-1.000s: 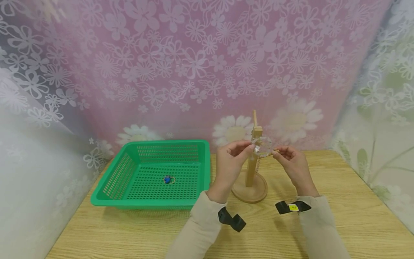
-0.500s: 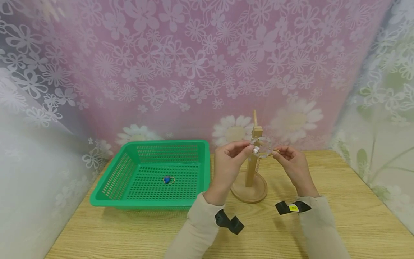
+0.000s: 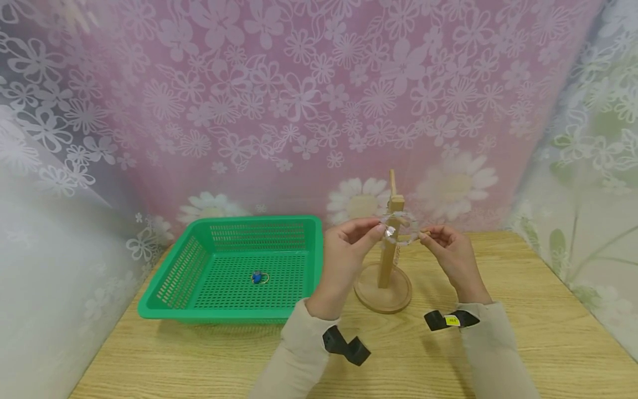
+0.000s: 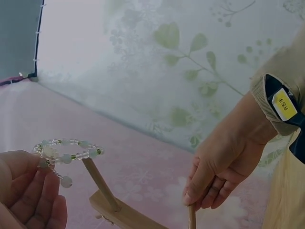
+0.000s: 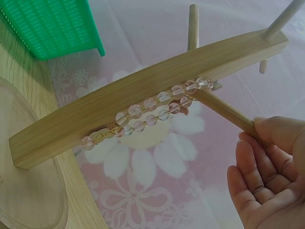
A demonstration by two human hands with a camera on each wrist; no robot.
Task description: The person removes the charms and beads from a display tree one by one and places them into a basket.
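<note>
My left hand (image 3: 344, 257) pinches a beaded bracelet (image 4: 66, 158) of clear and pale green beads with a dangling bead. In the left wrist view it is near a peg tip (image 4: 90, 164) of the wooden jewelry stand (image 3: 386, 266); whether they touch I cannot tell. With thumb and fingers, my right hand (image 3: 453, 260) grips the end of another peg (image 5: 231, 113). From that peg hangs a second bracelet (image 5: 150, 105) of clear pinkish beads, lying along the post in the right wrist view. Upright on its round base (image 3: 366, 299), the stand is between both hands.
Left of the stand, a green plastic basket (image 3: 229, 314) holds a small blue item (image 3: 257, 277) with a gold-coloured ring. Behind the wooden table (image 3: 399, 354) hangs a pink floral curtain (image 3: 279, 138), with pale floral cloth at both sides.
My left hand has moved slightly left and toward me, the bracelet going with it and its loop showing rounder. The right hand stays on the peg.
</note>
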